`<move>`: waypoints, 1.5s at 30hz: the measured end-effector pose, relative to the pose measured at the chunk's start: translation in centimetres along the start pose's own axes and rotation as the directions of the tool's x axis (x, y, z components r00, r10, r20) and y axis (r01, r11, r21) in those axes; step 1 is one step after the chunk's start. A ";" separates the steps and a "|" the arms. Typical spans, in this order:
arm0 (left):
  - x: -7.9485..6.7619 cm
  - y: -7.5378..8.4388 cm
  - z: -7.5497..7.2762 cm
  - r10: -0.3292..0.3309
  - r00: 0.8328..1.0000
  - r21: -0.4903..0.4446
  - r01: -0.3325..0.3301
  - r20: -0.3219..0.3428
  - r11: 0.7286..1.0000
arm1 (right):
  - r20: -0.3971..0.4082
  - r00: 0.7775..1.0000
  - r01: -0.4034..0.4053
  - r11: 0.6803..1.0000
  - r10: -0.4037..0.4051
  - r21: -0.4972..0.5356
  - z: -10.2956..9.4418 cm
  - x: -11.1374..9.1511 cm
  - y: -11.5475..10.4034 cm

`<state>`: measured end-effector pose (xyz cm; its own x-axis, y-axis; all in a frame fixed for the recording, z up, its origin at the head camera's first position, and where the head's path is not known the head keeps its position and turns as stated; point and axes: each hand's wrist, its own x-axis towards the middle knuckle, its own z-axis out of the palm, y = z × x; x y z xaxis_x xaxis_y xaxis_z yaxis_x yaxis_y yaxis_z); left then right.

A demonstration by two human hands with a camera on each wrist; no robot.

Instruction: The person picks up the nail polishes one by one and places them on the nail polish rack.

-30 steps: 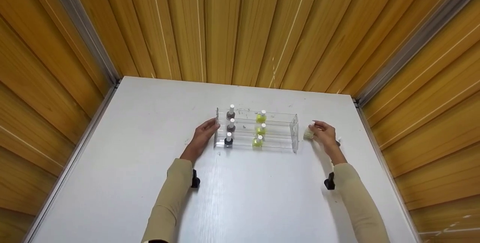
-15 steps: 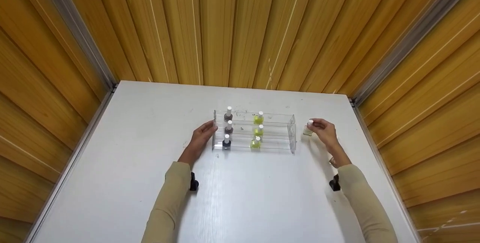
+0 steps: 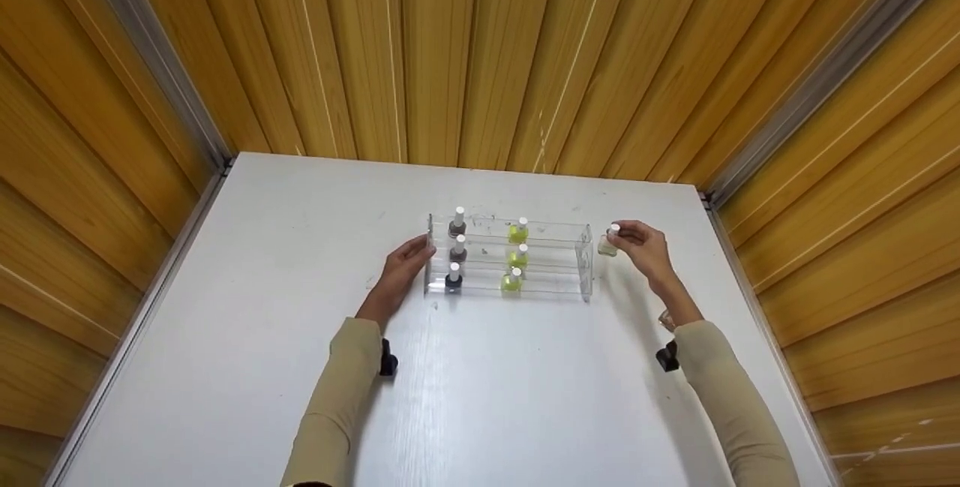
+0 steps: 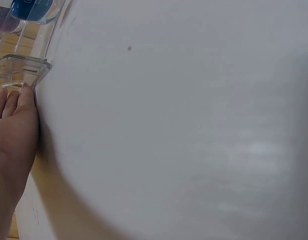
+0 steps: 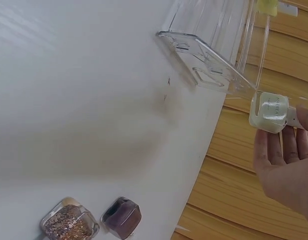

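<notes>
In the head view my left hand (image 3: 403, 268) touches the left end of a clear tiered display rack (image 3: 586, 269); in the left wrist view its fingers (image 4: 26, 97) lie fairly straight against the end panel. My right hand (image 3: 646, 253) pinches the white cap of a pale cream nail polish bottle (image 3: 607, 246), held just off the rack's right end. On the rack, dark nail polish bottles (image 3: 454, 281) form a column at the left, one per tier. Yellow nail polish bottles (image 3: 511, 284) make a second column near the middle.
A glittery copper nail polish bottle (image 5: 68, 222) and a dark purple one (image 5: 122, 218) stand on the white table (image 3: 480, 397) by my right forearm. Wood-patterned walls (image 3: 450, 59) enclose the table at the back and sides.
My right hand has lifted the cream nail polish bottle from the table and moved it up and slightly left toward the rack. My left hand stays at the rack's left end.
</notes>
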<state>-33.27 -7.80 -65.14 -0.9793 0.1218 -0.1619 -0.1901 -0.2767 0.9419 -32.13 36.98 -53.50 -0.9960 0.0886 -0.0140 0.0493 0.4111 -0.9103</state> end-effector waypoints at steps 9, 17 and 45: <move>0.6 0.1 0.0 -0.027 0.999 0.037 0.029 -0.044 0.999 | 0.052 0.995 0.087 0.996 -0.087 0.002 0.7 1.1 -2.2; 0.5 0.1 0.1 -0.014 0.999 0.035 0.015 -0.048 0.999 | 0.103 0.989 0.106 0.994 -0.108 0.020 2.1 0.2 -6.1; 0.3 -0.2 -0.2 -0.001 1.000 0.013 0.002 -0.009 1.000 | 0.084 0.972 0.213 0.973 -0.221 0.092 6.3 3.0 -0.6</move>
<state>-33.54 -7.90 -65.38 -0.9796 0.1138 -0.1658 -0.1907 -0.2642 0.9454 -35.61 31.28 -55.57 -0.9850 -0.0810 0.1524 -0.1709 0.3352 -0.9265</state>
